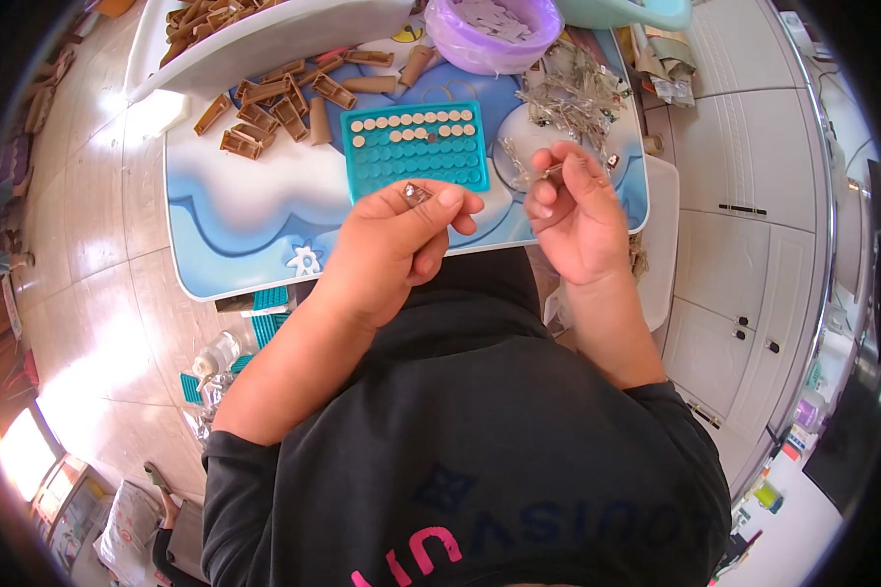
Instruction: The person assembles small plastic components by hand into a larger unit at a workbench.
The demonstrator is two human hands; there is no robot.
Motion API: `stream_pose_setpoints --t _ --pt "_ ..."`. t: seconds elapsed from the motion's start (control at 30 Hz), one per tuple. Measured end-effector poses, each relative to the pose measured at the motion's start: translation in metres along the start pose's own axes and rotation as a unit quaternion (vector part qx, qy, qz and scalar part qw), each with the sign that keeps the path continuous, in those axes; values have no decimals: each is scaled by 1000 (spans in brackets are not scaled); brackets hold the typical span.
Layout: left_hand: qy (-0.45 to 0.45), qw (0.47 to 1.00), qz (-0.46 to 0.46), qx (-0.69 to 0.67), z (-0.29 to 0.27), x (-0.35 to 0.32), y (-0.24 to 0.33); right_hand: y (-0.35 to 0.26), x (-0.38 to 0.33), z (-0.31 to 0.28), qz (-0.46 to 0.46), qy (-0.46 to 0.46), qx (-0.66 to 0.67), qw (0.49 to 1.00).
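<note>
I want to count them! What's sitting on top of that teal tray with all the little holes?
Small pale round discs fill the top rows of the teal tray; lower holes look empty. The left hand covers its near edge, so nothing there shows.

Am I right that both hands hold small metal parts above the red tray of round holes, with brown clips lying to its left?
Not quite: the tray is teal, not red, as the head view shows. The rest holds: the left hand and the right hand each pinch a small metal part just near its front edge, and the brown clips lie to its left on the blue table.
</note>
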State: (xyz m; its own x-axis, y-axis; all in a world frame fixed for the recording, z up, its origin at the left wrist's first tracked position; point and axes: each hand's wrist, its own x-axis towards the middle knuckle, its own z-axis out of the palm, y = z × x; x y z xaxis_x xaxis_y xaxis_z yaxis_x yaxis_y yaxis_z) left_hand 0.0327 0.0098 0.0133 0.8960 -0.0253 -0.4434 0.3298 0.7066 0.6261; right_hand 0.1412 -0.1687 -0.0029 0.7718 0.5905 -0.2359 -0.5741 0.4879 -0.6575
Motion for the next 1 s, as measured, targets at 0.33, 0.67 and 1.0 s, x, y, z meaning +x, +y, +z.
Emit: stream_pose_setpoints --t 0.33,0.67,1.0 --pt "23 996 86 12 -1 -8 15 -5 -6 9 -4 -5 -482 876" --pt "82 984 65 144 -13 -5 7 13 -24 26 184 -192 -400 877" --pt "90 994 68 10 -30 -10 -1 23 -28 8 217 -185 -350 893"
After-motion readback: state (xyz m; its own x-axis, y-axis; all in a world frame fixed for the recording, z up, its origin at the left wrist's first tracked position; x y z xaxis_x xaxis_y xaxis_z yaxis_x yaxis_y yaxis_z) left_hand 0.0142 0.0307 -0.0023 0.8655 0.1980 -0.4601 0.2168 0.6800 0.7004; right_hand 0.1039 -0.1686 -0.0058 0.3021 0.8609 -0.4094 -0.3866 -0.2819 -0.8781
